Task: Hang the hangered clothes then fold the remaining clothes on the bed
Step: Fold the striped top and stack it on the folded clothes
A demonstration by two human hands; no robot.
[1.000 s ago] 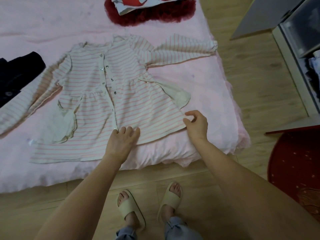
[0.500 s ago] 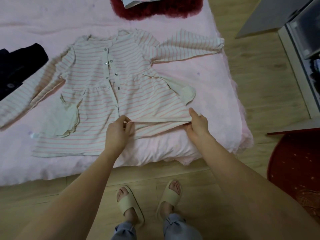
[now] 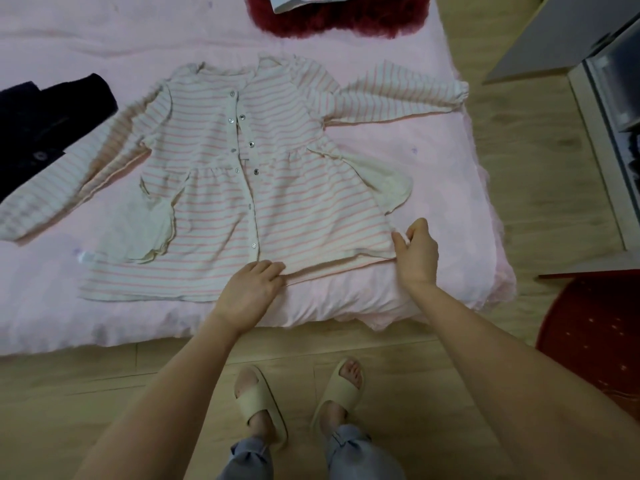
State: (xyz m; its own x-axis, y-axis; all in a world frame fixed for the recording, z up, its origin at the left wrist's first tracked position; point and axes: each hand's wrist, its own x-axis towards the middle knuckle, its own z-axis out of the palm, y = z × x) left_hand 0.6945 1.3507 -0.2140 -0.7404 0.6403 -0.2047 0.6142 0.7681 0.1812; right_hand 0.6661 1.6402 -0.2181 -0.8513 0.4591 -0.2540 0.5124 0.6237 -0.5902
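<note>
A cream dress with pink stripes (image 3: 221, 188) lies spread face up on the pink bed (image 3: 433, 174), sleeves out to both sides, snap buttons down the front. My left hand (image 3: 251, 289) pinches the bottom hem near the button line. My right hand (image 3: 417, 251) pinches the hem's right corner. The hem is stretched flat between the two hands near the bed's front edge.
A dark garment (image 3: 45, 126) lies at the bed's left. A dark red fluffy piece (image 3: 346, 19) with folded clothes on it sits at the far edge. Wooden floor lies in front, a red rug (image 3: 595, 334) and a cabinet (image 3: 609, 140) to the right.
Both hands took hold of the dress's right hem, lifted it slightly, then drew it down flat toward the bed's front edge. The right hand moved out to the corner.
</note>
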